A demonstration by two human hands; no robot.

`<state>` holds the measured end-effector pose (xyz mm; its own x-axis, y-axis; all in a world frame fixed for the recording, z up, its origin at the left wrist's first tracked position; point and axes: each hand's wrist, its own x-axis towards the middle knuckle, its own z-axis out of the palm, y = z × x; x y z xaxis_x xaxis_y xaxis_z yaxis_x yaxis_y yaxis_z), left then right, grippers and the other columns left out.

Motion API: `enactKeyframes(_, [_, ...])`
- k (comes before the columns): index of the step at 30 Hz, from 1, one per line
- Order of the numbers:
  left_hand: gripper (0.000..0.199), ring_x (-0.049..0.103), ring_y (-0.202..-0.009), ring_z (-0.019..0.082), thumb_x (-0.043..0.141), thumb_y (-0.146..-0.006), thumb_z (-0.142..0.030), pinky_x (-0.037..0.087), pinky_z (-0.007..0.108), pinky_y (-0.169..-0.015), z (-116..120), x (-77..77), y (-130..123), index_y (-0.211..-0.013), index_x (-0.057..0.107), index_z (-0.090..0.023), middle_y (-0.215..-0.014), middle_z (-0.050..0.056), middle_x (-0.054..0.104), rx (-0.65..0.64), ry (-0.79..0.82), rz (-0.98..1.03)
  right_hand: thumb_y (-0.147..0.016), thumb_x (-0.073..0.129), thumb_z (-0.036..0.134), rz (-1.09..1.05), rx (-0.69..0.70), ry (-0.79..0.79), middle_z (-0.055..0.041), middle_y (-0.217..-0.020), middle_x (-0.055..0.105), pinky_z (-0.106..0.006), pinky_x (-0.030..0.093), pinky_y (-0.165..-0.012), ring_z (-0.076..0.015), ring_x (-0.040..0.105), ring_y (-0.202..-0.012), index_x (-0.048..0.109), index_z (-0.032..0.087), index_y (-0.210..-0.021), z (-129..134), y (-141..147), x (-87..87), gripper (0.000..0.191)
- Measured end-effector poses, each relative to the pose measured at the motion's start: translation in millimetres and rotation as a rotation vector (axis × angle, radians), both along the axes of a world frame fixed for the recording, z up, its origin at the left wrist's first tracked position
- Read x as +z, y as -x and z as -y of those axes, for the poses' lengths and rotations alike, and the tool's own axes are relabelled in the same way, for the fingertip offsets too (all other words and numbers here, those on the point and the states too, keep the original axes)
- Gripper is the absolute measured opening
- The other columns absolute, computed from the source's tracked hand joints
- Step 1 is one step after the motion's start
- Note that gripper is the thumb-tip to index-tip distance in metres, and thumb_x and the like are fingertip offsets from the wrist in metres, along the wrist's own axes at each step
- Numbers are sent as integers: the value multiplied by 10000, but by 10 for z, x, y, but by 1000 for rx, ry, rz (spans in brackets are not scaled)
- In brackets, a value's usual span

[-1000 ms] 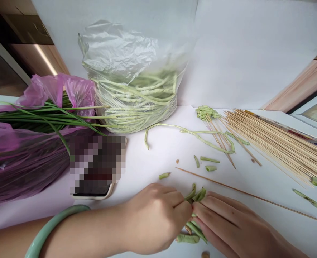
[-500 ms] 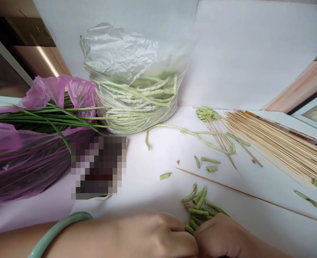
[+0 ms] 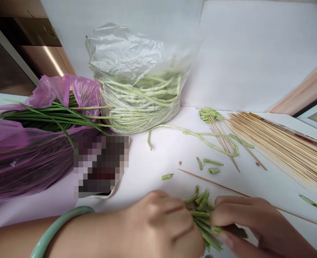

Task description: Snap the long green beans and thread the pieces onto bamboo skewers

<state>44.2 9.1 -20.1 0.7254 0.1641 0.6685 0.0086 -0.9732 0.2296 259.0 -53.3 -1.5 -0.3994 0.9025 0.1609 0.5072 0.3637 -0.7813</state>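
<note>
My left hand [image 3: 166,225] curls over the pile of cut long bean pieces [image 3: 201,214] on the counter [image 3: 139,179]; its fingertips are hidden, so I cannot tell what that grip holds. My right hand [image 3: 252,222] has a narrow grip, thumb and fingers closed on a blurred bean piece [image 3: 216,230] at the pile's right side. A bamboo skewer [image 3: 212,182] lies just beyond, running partly behind my right hand.

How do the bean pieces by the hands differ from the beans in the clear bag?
Length: the bean pieces are short, while the bagged beans are long strands.
Place: the pieces lie between the left hand and right hand; the bagged beans sit behind clear plastic.
Shared: both are green.
</note>
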Motion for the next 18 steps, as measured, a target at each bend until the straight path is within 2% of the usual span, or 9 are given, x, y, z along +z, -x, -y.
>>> enactKeyframes(3, [227, 369, -480, 138, 394, -864, -114, 310, 284, -441, -28, 36, -29, -665, 468, -194, -561, -13, 442, 84, 316, -43, -911, 401, 105, 373, 27, -362, 16, -694, 580, -247, 474, -576, -141, 581, -608, 563, 205, -826, -43, 86, -30, 208])
enactKeyframes(5, [115, 407, -507, 147, 387, -792, -116, 335, 276, -469, -58, 49, -31, -735, 448, -195, -604, -7, 449, 82, 496, -97, -923, 394, 101, 468, 30, -456, 4, -735, 605, -279, 494, -613, -160, 605, -645, 555, 204, -856, -68, 119, -76, 202])
enactKeyframes(7, [121, 440, -540, 162, 377, -719, -105, 351, 278, -493, -86, 50, -29, -767, 448, -190, -642, 8, 465, 79, 573, -137, -929, 409, 116, 488, 0, -499, -9, -778, 633, -292, 507, -640, -171, 631, -689, 556, 203, -897, -90, 127, -95, 174])
enactKeyframes(11, [173, 477, -612, 169, 392, -709, -44, 407, 266, -572, -100, 35, -36, -760, 491, -177, -694, 28, 509, 72, 541, -232, -975, 399, 154, 435, -58, -649, -12, -835, 703, -255, 530, -686, -164, 682, -778, 591, 230, -870, -99, 117, -32, 232])
enactKeyframes(14, [174, 495, -629, 158, 423, -792, -39, 436, 236, -589, -75, 39, -39, -836, 549, -150, -715, 28, 534, 20, 485, -264, -1013, 396, 183, 435, -47, -678, 15, -877, 715, -235, 540, -732, -142, 688, -795, 619, 252, -899, -63, 122, 0, 260])
enactKeyframes(18, [76, 519, -596, 130, 529, -875, -96, 446, 186, -558, -53, 43, -39, -849, 587, -139, -730, 21, 557, -45, 446, -338, -1020, 345, 180, 430, -87, -680, 12, -856, 702, -154, 547, -730, -105, 683, -768, 582, 216, -1020, 11, 127, -74, 240])
